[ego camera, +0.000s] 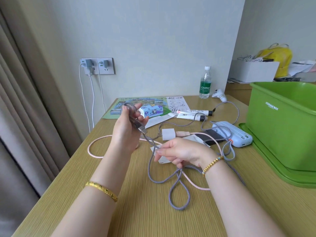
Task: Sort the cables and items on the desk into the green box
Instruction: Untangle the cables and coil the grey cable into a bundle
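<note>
- We see the left hand (127, 129) raised above the bench (130, 211), fingers curled round a few loops of the grey braided cable (179, 190), whose metal plug sticks out below the thumb.
- The right hand (181, 153) pinches the same grey braided cable between thumb and forefinger, lower down and nearer the green box (280, 127); the other fingers hang loosely curled.
- From the right hand the cable drops to the bench in slack loops, then runs on toward the box side.
- The green box stands open on its green lid (273, 165) at the bench's right edge, well apart from both hands.
- Just left of the box lies a pale blue power bank (234, 134), with a grey cable draped across it.
- Farther left of the box, a white charger plug (168, 134) joins a pink cable (95, 154) that curves round under the left forearm.
- Behind these, away from the box, lie two white tubes (193, 115) with dark caps, a small blue tissue pack (151, 112) and a printed sheet (177, 103).
- A water bottle (205, 82) stands by the wall, back and left of the box, with a small white device (220, 95) beside it.
- We note a gold bangle (102, 189) on the left wrist and a beaded bracelet (212, 164) on the right.
</note>
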A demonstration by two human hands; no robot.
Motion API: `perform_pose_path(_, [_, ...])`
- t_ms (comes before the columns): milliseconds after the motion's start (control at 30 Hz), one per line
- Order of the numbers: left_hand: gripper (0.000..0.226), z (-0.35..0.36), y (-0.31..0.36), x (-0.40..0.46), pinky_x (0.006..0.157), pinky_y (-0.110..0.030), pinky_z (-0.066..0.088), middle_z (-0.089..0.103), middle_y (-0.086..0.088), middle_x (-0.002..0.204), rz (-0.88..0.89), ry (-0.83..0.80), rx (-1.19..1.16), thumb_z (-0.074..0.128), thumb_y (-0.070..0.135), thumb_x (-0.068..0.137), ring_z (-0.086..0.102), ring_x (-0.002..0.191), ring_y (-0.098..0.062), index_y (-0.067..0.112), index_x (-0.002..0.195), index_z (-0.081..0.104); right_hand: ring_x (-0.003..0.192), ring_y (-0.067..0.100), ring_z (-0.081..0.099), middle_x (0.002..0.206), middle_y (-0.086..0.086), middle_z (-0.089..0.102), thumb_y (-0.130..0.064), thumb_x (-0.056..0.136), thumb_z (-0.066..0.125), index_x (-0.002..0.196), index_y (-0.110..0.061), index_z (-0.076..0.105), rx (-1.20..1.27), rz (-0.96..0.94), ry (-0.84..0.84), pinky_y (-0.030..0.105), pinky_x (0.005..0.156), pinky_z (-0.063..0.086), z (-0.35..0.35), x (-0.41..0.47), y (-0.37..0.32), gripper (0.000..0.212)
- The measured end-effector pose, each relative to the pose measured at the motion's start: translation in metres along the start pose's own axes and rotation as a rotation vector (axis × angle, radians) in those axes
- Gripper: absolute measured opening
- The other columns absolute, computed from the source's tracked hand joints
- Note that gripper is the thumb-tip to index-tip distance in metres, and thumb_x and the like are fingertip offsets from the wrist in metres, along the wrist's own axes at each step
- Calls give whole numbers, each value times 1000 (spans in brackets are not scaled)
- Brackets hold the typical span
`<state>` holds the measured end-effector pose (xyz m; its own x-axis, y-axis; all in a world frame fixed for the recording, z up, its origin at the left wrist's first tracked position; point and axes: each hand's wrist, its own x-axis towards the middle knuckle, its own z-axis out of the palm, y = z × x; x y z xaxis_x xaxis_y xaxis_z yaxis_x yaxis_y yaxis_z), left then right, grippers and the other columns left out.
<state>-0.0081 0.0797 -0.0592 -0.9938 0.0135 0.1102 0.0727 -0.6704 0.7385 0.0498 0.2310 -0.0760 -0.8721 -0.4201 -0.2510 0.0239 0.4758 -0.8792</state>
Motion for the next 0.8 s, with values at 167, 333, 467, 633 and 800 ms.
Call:
perform_pose_path(167, [37,-8,8,7,59,-32,58,45,-1,62,35,98,-29,28,27,103,56,43,-13,10,77,48,41,5,37,51,-7,34,-15,93,53,79,-12,59,173,-68,78,33,80,54,-8,-5,1,16])
perform_pose_path(333, [34,-19,14,13,40,-15,33,31,6,47,58,155,20,24,23,103,28,32,-8,14,75,41,45,8,48,50,-7,44,-13,89,54,74,-11,53,460,-265,98,46,96,47,-13,-10,-3,15])
perform_pose_path(467, [27,-17,13,13,34,-12,26,26,6,50,68,186,237,28,20,101,23,30,-4,15,80,44,36,4,34,46,-8,38,-23,81,55,76,-11,59,651,-395,2,30,69,58,-18,-13,-7,13])
perform_pose_path(633, [27,-11,9,3,37,-17,28,33,4,61,90,15,703,39,36,97,30,31,-4,14,94,55,40,2,37,58,-5,55,-13,80,55,105,-9,60,743,-472,145,13,38,33,-25,-10,-3,26])
perform_pose_path(800, [29,-3,-1,-20,42,-19,29,39,14,50,0,-532,1119,53,51,87,33,40,-5,22,84,54,49,6,47,72,2,68,1,89,47,104,-14,59,831,-499,272,15,48,42,-27,-6,3,25])
